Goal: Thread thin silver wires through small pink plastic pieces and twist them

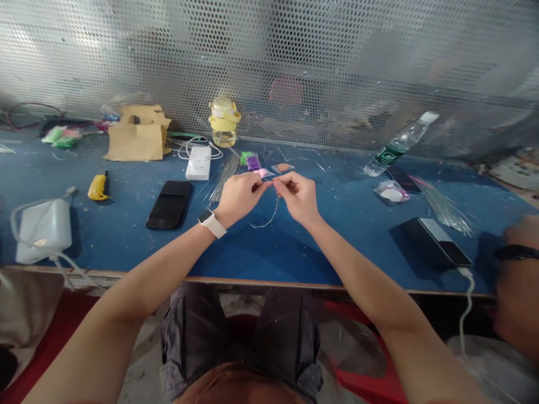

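Pinching a thin wire (273,216) at mid-frame, left hand (239,196) and right hand (298,197) have fingers closed on it above the surface (295,255).

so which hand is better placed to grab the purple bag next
Likely left: the left hand is nearest the purple bag, the right hand farther off. Both pinch the wire, so it would have to let go.
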